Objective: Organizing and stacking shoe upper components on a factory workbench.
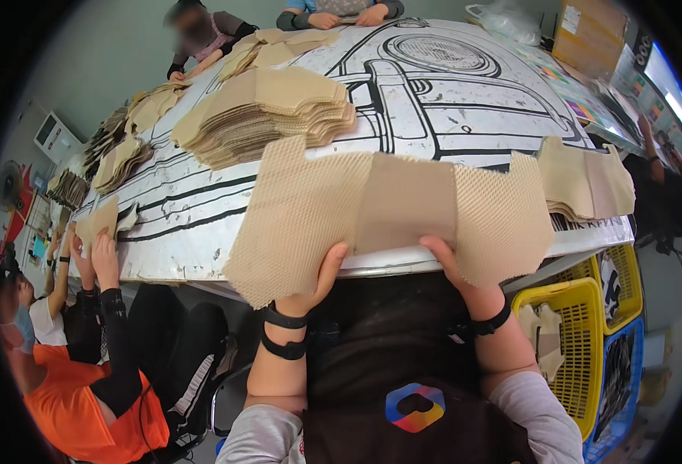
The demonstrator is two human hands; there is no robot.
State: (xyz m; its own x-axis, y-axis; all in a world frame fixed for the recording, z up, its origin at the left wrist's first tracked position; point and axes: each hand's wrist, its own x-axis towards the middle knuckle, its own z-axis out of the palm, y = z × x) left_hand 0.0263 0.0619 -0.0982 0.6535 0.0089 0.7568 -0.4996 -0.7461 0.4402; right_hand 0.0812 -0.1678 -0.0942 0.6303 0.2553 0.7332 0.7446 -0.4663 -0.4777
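Note:
A beige mesh fabric panel [407, 203] with a smooth brownish middle band is held up at the table's near edge, spread wide between both hands. My left hand [319, 280] grips its lower edge left of the band, thumb on the front and fingers hidden behind the mesh. On the other side, my right hand [455, 267] pinches the lower edge near the band's right seam, its fingers likewise behind. Beyond the panel lies a tall stack of similar beige mesh pieces [271, 116]. A smaller pile of panels [584, 182] rests at the table's right end.
The white table [465, 127] bears black line drawings. Yellow baskets [561, 292] and a blue crate [623, 387] stand at my right, one basket holding fabric pieces. A co-worker in orange [93, 394] sits at my left; others work across the table. A cardboard box [588, 35] stands far right.

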